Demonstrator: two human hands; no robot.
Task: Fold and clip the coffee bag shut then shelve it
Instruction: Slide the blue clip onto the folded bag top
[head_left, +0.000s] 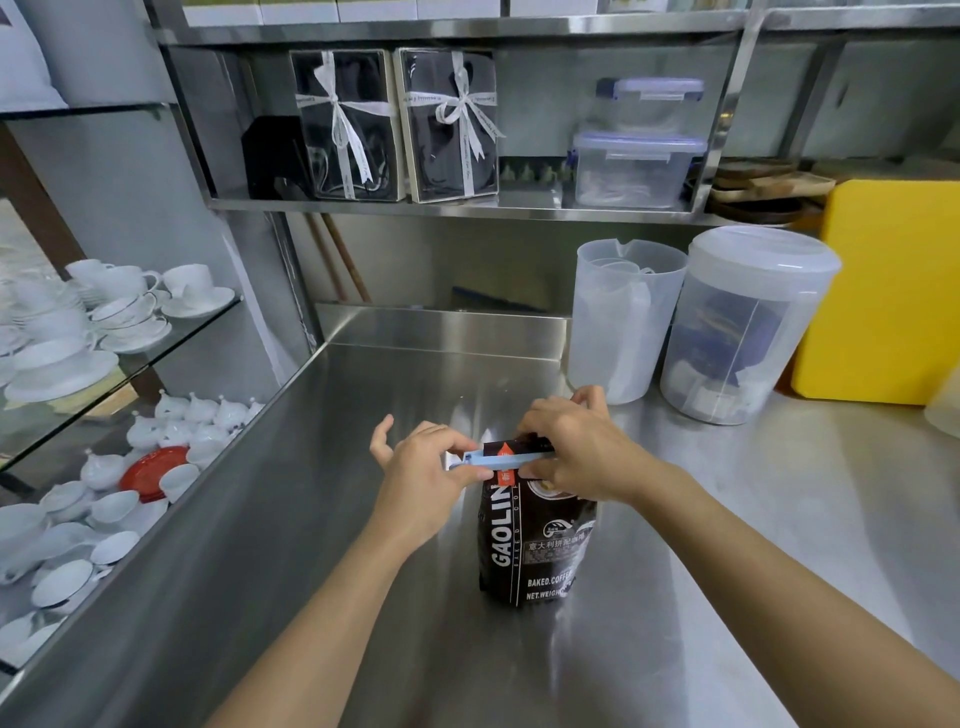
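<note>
A dark brown coffee bag (535, 545) with white lettering stands upright on the steel counter (363, 519). Its top is folded over, and a light blue bag clip (511, 458) lies across the fold. My left hand (423, 480) pinches the clip's left end between thumb and forefinger. My right hand (576, 447) presses on the clip's right end and the folded top of the bag, hiding that part. The steel shelf (524, 200) hangs on the wall above and behind the counter.
A clear jug (621, 317) and a lidded clear container (745, 322) stand right behind the bag, with a yellow board (893, 291) further right. The shelf holds two ribboned gift boxes (400, 124) and stacked plastic tubs (636, 156). Glass shelves of white cups (104, 312) are at left.
</note>
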